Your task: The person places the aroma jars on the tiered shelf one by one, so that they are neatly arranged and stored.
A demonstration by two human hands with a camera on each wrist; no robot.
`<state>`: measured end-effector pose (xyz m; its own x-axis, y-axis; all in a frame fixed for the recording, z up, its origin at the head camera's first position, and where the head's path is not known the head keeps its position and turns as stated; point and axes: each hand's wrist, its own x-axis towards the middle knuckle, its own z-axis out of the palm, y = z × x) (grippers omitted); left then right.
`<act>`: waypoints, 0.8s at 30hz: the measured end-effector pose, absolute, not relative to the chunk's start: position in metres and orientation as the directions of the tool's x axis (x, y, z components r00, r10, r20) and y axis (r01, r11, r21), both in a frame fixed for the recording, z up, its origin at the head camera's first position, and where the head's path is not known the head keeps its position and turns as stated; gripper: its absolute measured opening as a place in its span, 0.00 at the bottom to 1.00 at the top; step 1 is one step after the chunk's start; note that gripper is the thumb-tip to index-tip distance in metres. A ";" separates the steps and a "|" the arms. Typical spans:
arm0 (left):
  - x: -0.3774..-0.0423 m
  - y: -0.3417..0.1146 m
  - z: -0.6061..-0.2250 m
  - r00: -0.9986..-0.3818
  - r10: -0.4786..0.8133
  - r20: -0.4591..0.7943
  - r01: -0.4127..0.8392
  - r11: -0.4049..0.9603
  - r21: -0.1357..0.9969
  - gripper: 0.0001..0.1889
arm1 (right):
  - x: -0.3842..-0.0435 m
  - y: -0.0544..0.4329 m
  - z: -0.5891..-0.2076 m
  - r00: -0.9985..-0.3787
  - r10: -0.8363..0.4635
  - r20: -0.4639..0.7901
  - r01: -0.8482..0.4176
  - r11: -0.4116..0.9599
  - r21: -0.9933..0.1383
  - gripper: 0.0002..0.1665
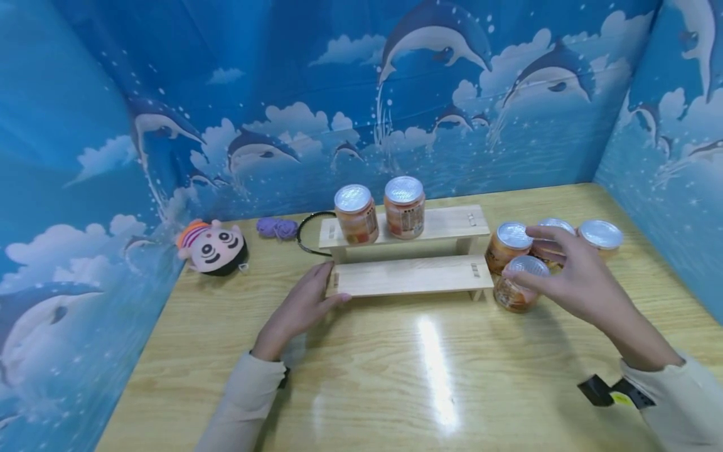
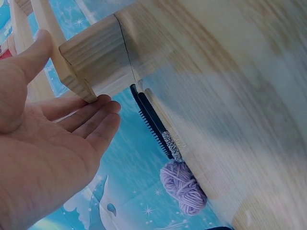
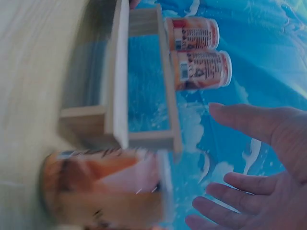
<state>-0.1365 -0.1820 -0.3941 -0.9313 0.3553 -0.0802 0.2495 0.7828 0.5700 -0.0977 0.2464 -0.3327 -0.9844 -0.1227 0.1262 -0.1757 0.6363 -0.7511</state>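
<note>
Blue dolphin backdrop [image 1: 282, 63]: hangs behind the two-tier wooden stand [image 1: 409, 276].
Wood-grain table [image 1: 367, 389]: bears the stand, with glare in front of it.
Stand's weak point: a hard tug at its left end could tilt it and topple the upper cans.
Right hand [image 1: 576, 273]: released, fingers spread over the cans right of the stand, grasping none.
Left hand [image 1: 302, 301]: grasps the stand's lower left end between thumb and fingers.
Plush head [image 1: 214, 247]: left of the stand.
Orange-labelled cans [image 1: 513, 297]: two on the stand's upper tier, four crowded just right of it; a clipped lid could knock neighbours over.
Black headband [image 1: 301, 233]: at the stand's upper left.
Purple yarn [image 1: 277, 228]: farther left of the stand.
</note>
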 end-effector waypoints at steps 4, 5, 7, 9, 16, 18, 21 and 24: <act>-0.136 -0.182 -0.393 -0.931 0.356 -0.081 0.250 0.785 0.566 0.46 | -0.092 0.259 -0.349 -0.984 -0.098 0.148 -0.176 0.644 -0.744 0.47; -0.136 -0.182 -0.393 -0.931 0.355 -0.082 0.250 0.785 0.567 0.46 | -0.091 0.261 -0.353 -0.985 -0.090 0.148 -0.171 0.643 -0.746 0.47; -0.136 -0.182 -0.393 -0.933 0.350 -0.087 0.243 0.788 0.566 0.46 | -0.089 0.264 -0.360 -0.986 -0.077 0.149 -0.163 0.643 -0.748 0.47; -0.136 -0.182 -0.393 -0.933 0.348 -0.091 0.240 0.790 0.565 0.46 | -0.087 0.266 -0.367 -0.988 -0.068 0.135 -0.147 0.640 -0.754 0.48; -0.135 -0.182 -0.392 -0.931 0.354 -0.087 0.245 0.785 0.569 0.46 | -0.084 0.267 -0.386 -1.000 -0.029 0.010 -0.026 0.628 -0.778 0.58; -0.135 -0.182 -0.392 -0.933 0.349 -0.092 0.237 0.786 0.571 0.46 | -0.084 0.266 -0.391 -1.000 -0.024 -0.013 -0.005 0.615 -0.788 0.60; -0.135 -0.182 -0.392 -0.932 0.350 -0.092 0.240 0.787 0.569 0.46 | -0.084 0.264 -0.396 -1.000 -0.022 -0.018 0.000 0.609 -0.793 0.61; -0.135 -0.182 -0.392 -0.931 0.354 -0.093 0.242 0.786 0.569 0.46 | -0.085 0.263 -0.400 -1.000 -0.025 -0.009 -0.007 0.598 -0.802 0.61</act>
